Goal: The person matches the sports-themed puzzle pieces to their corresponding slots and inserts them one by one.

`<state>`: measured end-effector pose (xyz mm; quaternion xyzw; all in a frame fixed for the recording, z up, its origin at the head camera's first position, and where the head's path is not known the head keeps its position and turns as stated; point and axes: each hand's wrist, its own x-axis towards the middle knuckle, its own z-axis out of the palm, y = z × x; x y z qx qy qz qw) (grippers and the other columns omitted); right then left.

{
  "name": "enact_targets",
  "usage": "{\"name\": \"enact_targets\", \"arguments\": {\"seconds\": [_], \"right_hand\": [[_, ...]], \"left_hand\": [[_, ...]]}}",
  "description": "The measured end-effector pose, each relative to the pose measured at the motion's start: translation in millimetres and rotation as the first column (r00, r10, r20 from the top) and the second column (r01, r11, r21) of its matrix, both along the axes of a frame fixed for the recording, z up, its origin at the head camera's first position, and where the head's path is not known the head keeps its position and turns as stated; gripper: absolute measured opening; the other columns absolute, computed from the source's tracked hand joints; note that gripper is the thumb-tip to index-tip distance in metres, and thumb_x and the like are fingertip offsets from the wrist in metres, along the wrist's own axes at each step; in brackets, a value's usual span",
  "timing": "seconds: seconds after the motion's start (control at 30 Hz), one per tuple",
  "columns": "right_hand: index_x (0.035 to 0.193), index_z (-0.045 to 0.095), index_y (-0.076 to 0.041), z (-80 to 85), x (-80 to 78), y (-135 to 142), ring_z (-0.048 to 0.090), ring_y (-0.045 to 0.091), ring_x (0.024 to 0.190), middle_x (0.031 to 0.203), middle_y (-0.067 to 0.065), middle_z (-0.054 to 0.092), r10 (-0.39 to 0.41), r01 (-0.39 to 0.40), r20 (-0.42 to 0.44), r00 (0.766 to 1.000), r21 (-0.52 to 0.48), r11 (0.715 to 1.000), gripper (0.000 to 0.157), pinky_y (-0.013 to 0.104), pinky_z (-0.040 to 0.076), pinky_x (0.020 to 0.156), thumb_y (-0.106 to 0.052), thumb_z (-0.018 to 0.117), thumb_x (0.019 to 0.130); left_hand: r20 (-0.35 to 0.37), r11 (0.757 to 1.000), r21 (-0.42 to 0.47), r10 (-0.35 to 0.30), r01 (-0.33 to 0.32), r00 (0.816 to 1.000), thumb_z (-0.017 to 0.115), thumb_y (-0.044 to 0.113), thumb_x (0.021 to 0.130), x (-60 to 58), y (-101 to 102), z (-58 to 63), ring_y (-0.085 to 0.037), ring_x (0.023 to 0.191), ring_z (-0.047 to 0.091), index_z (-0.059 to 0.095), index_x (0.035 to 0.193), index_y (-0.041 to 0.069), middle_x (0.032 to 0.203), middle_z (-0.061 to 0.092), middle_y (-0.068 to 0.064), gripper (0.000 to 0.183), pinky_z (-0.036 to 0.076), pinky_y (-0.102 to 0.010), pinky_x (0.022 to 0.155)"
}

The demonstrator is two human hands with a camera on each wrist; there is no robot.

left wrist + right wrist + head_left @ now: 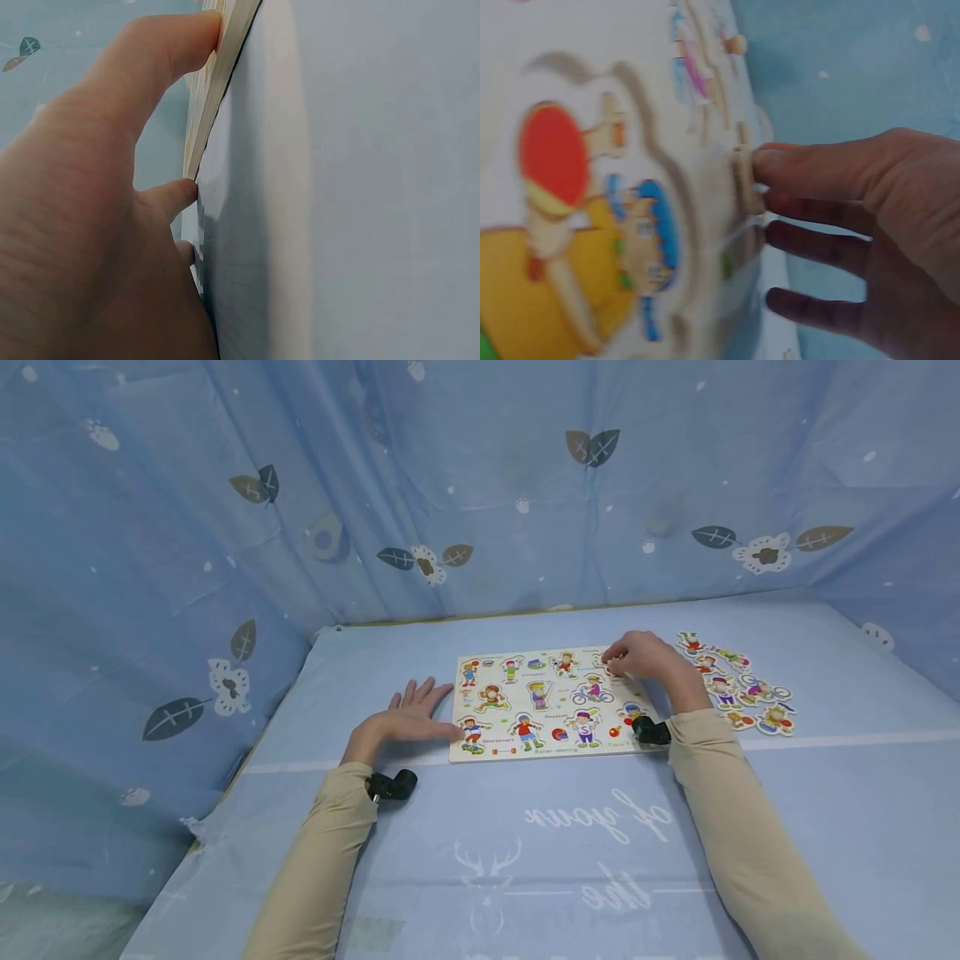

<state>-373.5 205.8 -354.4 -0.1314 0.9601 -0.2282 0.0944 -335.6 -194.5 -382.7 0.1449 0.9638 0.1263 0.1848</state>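
Observation:
A white wooden picture puzzle board (515, 700) lies flat on the table, bearing several sports figures in shaped recesses. My left hand (405, 720) is at the board's left edge, fingers spread; its thumb touches the near left corner, and in the left wrist view the fingertips (180, 195) meet the board's side. Over the far right corner, my right hand (651, 662) bends down and pinches a small puzzle piece (742, 180) at the board's surface. The fingers mostly hide that piece in the head view. A table-tennis figure (562, 217) shows nearby in the right wrist view.
Loose puzzle pieces (723, 692) lie in a cluster on the table, to the right of the board and beside the right forearm. A pale blue printed cloth (585, 852) covers the table. Blue curtains (510, 510) hang behind and at the left.

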Motion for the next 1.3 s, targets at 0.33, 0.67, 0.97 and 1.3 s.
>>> {"name": "enact_targets", "arguments": {"seconds": [0.33,0.67,0.97,1.3], "right_hand": [[0.141,0.052,0.000,-0.2,2.1,6.1,0.039,0.049,0.130,0.142,0.030,0.040,0.043,-0.044,0.079,0.996,0.009,0.999,0.050,0.062,0.033,0.108,-0.011,0.061,0.094],[0.143,0.050,0.000,-5.4,2.1,3.0,0.039,0.048,0.129,0.143,0.029,0.037,-0.027,0.031,0.083,0.996,-0.050,0.998,0.053,0.060,0.033,0.109,-0.011,0.060,0.092],[0.143,0.050,-0.001,-12.9,1.4,9.9,0.034,0.050,0.134,0.148,0.032,0.034,-0.043,0.049,0.055,0.998,-0.110,0.993,0.052,0.062,0.030,0.111,-0.019,0.061,0.096],[0.143,0.050,-0.002,-15.2,-1.0,9.0,0.039,0.047,0.129,0.143,0.031,0.037,-0.059,0.065,0.051,0.997,-0.133,0.989,0.052,0.061,0.033,0.109,-0.019,0.062,0.095]], "left_hand": [[0.006,1.000,0.008,0.007,-0.007,1.000,0.058,0.071,0.080,2.2,0.3,-1.3,-0.039,0.150,-0.014,0.011,0.161,0.024,0.167,-0.005,-0.013,0.105,-0.003,-0.061,0.120],[0.019,1.000,0.016,0.007,-0.007,1.000,0.059,0.071,0.079,0.2,1.9,-0.1,-0.038,0.151,-0.015,0.011,0.161,0.026,0.167,-0.006,-0.011,0.106,-0.004,-0.059,0.120],[0.025,1.000,0.009,-0.004,0.004,1.000,0.060,0.069,0.080,-1.5,3.3,3.0,-0.038,0.150,-0.016,0.009,0.161,0.025,0.167,-0.007,-0.011,0.105,-0.004,-0.059,0.120],[0.019,1.000,0.012,0.003,-0.003,1.000,0.060,0.068,0.081,0.5,1.1,4.1,-0.038,0.150,-0.016,0.009,0.161,0.025,0.167,-0.007,-0.011,0.104,-0.005,-0.059,0.120]]}}
